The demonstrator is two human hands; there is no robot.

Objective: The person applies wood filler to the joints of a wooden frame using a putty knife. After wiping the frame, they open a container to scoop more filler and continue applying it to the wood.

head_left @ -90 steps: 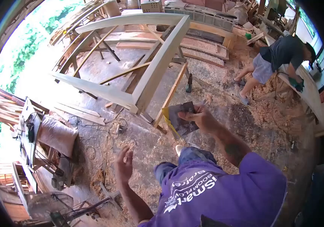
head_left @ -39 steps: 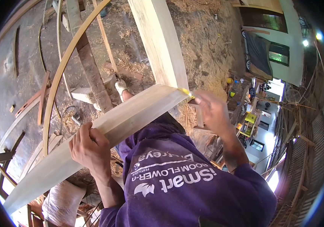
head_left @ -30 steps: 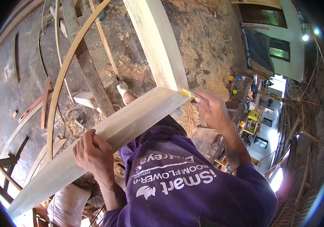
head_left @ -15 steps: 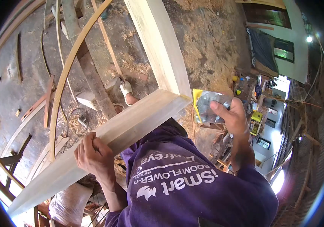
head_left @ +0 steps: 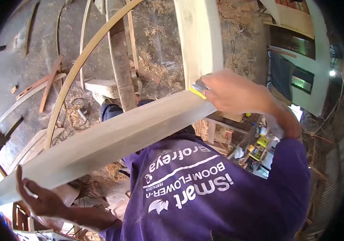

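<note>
A long pale wooden beam [head_left: 111,132] runs diagonally across the front of me. Its right end meets a second, thicker wooden piece [head_left: 200,36] at an angled joint. My right hand [head_left: 234,92] grips a thin grey scraper [head_left: 199,85] with a yellow strip along its edge. That yellow edge lies against the wood right at the joint, and much of the scraper is hidden under the fingers. Down at the lower left, my left hand [head_left: 43,199] is open with fingers spread, beside the tapering end of the beam.
A curved wooden strip [head_left: 81,60] arcs up on the left, near a rough timber [head_left: 121,64]. Shavings and loose wood pieces litter the floor [head_left: 156,36]. A cluttered bench with yellow items [head_left: 259,146] stands at the right.
My right hand has swung inward and brought the scraper from beside the joint onto the wood. My left hand has let go of the beam and moved down and left, opening.
</note>
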